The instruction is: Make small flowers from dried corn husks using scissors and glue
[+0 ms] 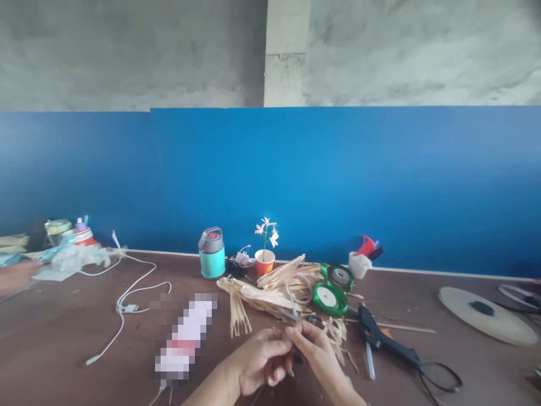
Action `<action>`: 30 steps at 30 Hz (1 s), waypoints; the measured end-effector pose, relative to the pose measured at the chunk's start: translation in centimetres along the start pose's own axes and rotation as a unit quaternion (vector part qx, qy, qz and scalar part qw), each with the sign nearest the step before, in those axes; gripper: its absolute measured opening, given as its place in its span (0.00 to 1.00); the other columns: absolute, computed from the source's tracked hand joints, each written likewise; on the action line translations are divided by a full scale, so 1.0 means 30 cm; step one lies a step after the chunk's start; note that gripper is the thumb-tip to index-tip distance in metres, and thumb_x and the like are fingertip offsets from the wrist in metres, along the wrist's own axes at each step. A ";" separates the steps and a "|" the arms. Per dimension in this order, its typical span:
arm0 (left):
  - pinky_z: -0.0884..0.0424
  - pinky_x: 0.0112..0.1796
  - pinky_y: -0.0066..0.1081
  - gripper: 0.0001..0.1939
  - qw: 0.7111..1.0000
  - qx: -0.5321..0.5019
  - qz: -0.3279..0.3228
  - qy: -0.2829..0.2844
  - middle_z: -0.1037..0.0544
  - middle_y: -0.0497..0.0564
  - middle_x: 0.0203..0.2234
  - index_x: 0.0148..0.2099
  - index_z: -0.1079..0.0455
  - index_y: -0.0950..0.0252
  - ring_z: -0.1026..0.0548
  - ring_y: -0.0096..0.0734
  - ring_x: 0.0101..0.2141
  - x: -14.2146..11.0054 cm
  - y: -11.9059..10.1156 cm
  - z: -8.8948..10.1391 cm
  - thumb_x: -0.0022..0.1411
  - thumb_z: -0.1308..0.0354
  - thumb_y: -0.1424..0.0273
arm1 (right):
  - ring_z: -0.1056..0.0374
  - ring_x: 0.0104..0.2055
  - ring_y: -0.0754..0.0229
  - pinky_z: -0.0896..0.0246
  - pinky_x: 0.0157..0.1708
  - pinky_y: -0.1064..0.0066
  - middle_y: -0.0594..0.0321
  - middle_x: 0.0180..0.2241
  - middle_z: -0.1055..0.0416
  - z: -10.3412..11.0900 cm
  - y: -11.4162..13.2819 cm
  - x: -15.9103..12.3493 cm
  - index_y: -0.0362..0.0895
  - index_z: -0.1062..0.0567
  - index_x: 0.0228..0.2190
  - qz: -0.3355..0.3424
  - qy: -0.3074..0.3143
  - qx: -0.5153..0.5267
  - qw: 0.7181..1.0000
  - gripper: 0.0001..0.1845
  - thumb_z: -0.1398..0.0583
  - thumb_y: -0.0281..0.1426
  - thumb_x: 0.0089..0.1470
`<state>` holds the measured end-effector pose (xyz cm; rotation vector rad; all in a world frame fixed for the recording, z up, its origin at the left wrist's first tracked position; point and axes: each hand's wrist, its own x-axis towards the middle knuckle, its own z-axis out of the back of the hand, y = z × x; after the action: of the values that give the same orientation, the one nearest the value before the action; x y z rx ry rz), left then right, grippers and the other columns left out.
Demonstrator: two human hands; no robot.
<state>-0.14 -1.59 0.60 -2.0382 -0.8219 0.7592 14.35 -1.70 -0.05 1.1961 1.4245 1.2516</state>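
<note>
My left hand (261, 361) and my right hand (318, 356) meet at the front of the brown table, thumbs and fingertips pinched together. Whatever sits between the fingers is too small and too covered to make out. Just beyond them lie dried, straw-coloured husks (257, 294), partly frayed into strips (239, 316). Scissors (313, 320) rest behind my fingertips, partly hidden. Curled pale husk pieces (336, 334) are beside my right hand. A spool of green ribbon (327, 298) lies behind these, and a black glue gun (382, 338) with a clear glue stick (370, 361) is farther right.
At the back stand a turquoise flask (212, 262) and a red paper cup (264, 264) holding a white-flowered stem (266, 231). A white container (359, 265) and round disc (486, 316) are right. White cables (127, 293) and another person's hand (17, 277) are left.
</note>
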 end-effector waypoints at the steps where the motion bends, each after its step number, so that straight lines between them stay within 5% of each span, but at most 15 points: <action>1: 0.56 0.12 0.22 0.15 1.000 -0.003 -0.003 -0.005 0.29 0.46 0.16 0.29 0.34 0.68 0.38 0.15 0.11 0.002 0.002 0.000 0.49 0.36 0.62 | 0.48 0.14 0.68 0.56 0.17 0.75 0.71 0.11 0.42 -0.001 0.002 -0.001 0.44 0.36 0.15 0.003 0.001 -0.004 1.000 0.27 0.36 0.54 0.37; 10: 0.58 0.12 0.19 0.13 0.999 -0.031 0.010 -0.019 0.29 0.47 0.17 0.28 0.32 0.70 0.40 0.13 0.11 0.002 -0.009 0.026 0.49 0.35 0.64 | 0.48 0.18 0.67 0.55 0.18 0.74 0.69 0.14 0.40 0.021 -0.022 0.005 0.42 0.32 0.19 0.049 -0.064 -0.069 0.994 0.27 0.41 0.54 0.45; 14: 0.59 0.12 0.16 0.10 0.994 -0.088 -0.006 -0.067 0.30 0.45 0.18 0.30 0.29 0.72 0.43 0.10 0.11 -0.005 -0.042 0.053 0.52 0.36 0.69 | 0.41 0.23 0.62 0.48 0.23 0.72 0.64 0.20 0.34 0.053 -0.014 0.021 0.42 0.28 0.24 0.127 -0.134 -0.182 0.966 0.21 0.43 0.47 0.52; 19: 0.58 0.11 0.14 0.05 0.981 -0.143 -0.034 -0.123 0.32 0.44 0.17 0.35 0.27 0.73 0.45 0.08 0.11 -0.007 -0.075 0.085 0.56 0.40 0.75 | 0.35 0.28 0.57 0.43 0.29 0.69 0.61 0.26 0.29 0.072 -0.008 0.029 0.44 0.24 0.29 0.156 -0.088 -0.341 0.923 0.08 0.43 0.32 0.52; 24: 0.56 0.11 0.12 0.04 0.972 -0.174 -0.050 -0.147 0.32 0.44 0.19 0.36 0.29 0.71 0.44 0.08 0.11 -0.006 -0.074 0.095 0.57 0.40 0.76 | 0.34 0.39 0.54 0.41 0.40 0.66 0.58 0.34 0.30 0.038 -0.006 0.001 0.45 0.24 0.26 0.221 -0.008 -0.436 0.872 0.08 0.42 0.23 0.48; 30: 0.51 0.12 0.12 0.01 0.967 -0.199 -0.067 -0.147 0.32 0.46 0.21 0.35 0.31 0.71 0.41 0.10 0.13 -0.001 -0.069 0.093 0.59 0.43 0.77 | 0.34 0.39 0.54 0.42 0.41 0.64 0.59 0.33 0.29 0.019 -0.012 -0.003 0.45 0.24 0.26 0.229 -0.002 -0.437 0.870 0.08 0.41 0.21 0.47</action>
<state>-2.81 0.60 0.94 -2.2151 -1.3608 0.8875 14.87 -1.73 -0.49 0.8808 0.4085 1.9214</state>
